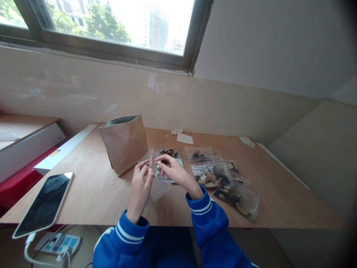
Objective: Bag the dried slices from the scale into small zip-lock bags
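A clear zip-lock bag (159, 189) with a red seal line hangs over the table in front of me. My left hand (141, 186) pinches its upper edge between thumb and fingers. On the other side of the bag's mouth, my right hand (174, 170) is closed, its bent fingertips at the plastic; they appear to grip it too. Behind and partly under my right hand lies a small flat scale (180, 160). Dark brown dried slices (169, 152) rest on it, some hidden by my fingers.
An open brown paper bag (125, 143) stands to the left. Filled zip-lock bags (213, 176) are piled at the right. Behind the scale lies a white card (185, 139). A tablet (44, 204), with a cable plugged in, sits by the left front edge, above a power strip (60, 242).
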{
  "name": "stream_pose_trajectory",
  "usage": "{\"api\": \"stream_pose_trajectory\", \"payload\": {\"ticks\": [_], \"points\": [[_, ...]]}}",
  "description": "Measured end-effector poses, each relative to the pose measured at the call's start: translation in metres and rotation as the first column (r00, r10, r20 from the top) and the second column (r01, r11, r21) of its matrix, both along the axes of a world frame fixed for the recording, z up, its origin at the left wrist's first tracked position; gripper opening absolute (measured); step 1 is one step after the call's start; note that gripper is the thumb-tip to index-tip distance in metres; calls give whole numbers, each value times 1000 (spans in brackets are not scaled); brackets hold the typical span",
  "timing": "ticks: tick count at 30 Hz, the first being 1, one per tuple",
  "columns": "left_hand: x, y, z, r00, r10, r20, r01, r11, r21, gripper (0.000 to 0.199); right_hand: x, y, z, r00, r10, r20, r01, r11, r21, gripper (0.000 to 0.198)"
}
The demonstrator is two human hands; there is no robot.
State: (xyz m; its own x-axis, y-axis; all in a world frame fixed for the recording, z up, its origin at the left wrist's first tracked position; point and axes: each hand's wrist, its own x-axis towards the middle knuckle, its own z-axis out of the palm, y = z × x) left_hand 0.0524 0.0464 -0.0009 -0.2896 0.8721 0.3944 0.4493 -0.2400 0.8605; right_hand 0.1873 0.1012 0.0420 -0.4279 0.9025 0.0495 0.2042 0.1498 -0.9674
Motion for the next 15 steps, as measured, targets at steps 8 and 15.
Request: {"api": "stream_pose_trajectory", "payload": {"ticks": [8, 15], "points": [[-11, 1, -15, 997, 36, 75, -32, 998, -50, 29, 14, 0, 3, 993, 110, 39, -117, 958, 264, 28], [-15, 2, -20, 985, 83, 149, -72, 994, -80, 34, 25, 46, -36, 984, -171, -43, 173, 889, 424, 26]]}}
